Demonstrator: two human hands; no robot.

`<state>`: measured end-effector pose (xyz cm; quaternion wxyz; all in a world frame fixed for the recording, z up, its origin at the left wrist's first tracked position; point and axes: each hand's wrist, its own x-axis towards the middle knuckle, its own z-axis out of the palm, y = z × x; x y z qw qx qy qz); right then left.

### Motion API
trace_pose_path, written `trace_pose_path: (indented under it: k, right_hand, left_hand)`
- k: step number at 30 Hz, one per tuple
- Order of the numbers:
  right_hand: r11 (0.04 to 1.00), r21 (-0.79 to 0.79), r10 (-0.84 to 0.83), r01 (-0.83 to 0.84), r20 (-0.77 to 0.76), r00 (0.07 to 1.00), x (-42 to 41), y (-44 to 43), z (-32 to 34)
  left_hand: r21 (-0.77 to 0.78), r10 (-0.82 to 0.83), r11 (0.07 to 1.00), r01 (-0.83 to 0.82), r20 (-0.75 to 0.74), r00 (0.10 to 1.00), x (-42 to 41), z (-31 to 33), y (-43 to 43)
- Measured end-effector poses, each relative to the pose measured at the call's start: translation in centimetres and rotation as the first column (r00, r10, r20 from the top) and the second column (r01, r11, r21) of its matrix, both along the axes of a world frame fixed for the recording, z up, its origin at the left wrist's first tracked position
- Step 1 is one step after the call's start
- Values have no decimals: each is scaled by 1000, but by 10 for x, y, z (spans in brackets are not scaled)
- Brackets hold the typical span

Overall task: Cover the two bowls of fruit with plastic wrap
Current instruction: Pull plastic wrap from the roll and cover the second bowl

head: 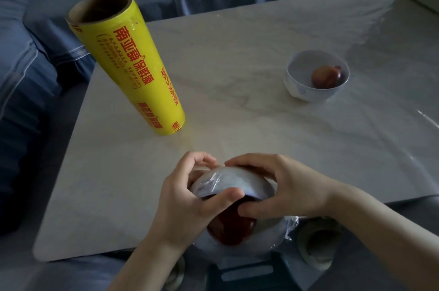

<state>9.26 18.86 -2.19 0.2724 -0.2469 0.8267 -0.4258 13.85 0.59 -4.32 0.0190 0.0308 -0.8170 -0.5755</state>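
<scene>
A white bowl [228,186] with a dark red fruit [231,227] in it is tilted toward me above the table's near edge, with clear plastic wrap [288,226] stretched over it. My left hand [187,198] grips its left side, thumb across the rim. My right hand [280,183] grips the right side, fingers curled over the bowl's back and thumb on the wrap. A second white bowl [301,84] holding a reddish fruit [326,76] sits uncovered at the right. The yellow plastic wrap roll [128,62] stands upright at the left.
The pale marble table [225,53] carries a loose sheet of clear film [403,91] spread over its right side. A blue sofa [35,65] wraps around the left and far sides. Slippers [318,243] lie on the floor near the table's front edge.
</scene>
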Motion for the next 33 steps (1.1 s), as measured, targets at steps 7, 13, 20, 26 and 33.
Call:
trace_pose_path:
  k: [7, 13, 20, 26, 33]
  right_hand:
    - [993, -103, -28, 55, 246, 969, -12, 1, -13]
    - [885, -365, -64, 290, 521, 851, -6, 17, -25]
    - [852, -360, -172, 379, 493, 853, -6, 16, -32]
    - [898, -302, -152, 321, 471, 869, -11, 15, -25]
    - [948, -155, -191, 278, 424, 886, -12, 11, -20]
  left_hand:
    - [-15, 69, 998, -69, 46, 997, -5, -6, 4]
    - [174, 245, 952, -252, 61, 968, -16, -13, 4]
    - [210, -206, 969, 130, 393, 896, -24, -3, -15]
    - [143, -390, 920, 364, 383, 837, -32, 5, -6]
    - [-10, -375, 910, 414, 404, 834, -34, 5, -3]
